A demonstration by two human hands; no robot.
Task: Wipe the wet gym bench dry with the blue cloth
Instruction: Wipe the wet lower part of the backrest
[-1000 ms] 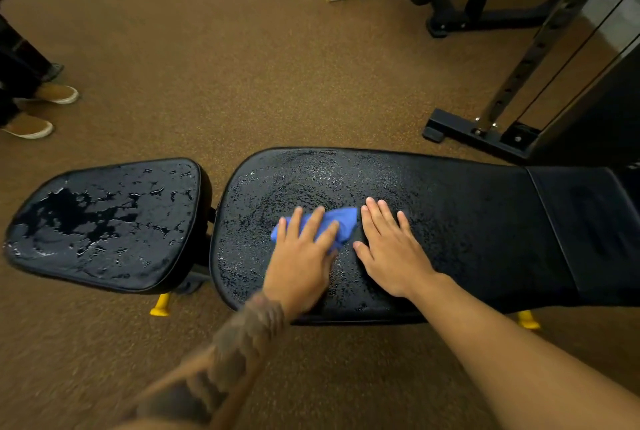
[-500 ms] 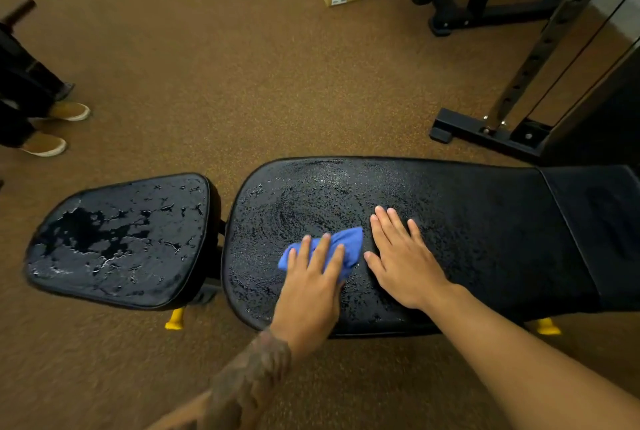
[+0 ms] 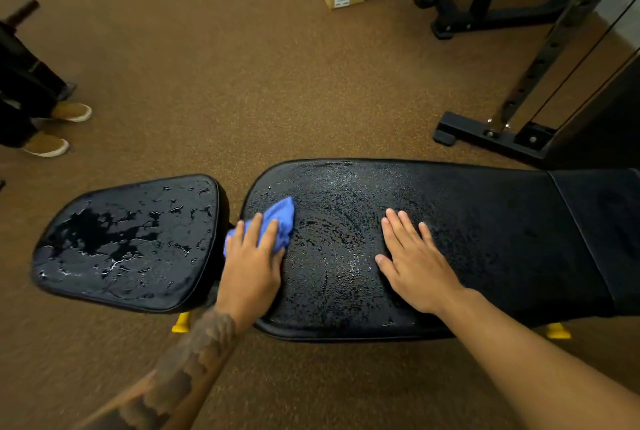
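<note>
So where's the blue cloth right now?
In the head view, left of centre: the blue cloth lies on the left end of the long bench pad, pressed under the left hand, beside the gap to the puddled seat pad.

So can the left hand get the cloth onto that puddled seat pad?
Probably yes: the left hand presses the blue cloth right beside the seat pad, with only a narrow gap between.

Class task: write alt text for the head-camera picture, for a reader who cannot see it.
A person's left hand presses a blue cloth on the left end of a wet black bench pad, while the right hand rests flat further right. The smaller seat pad alongside carries pools of water.
</note>
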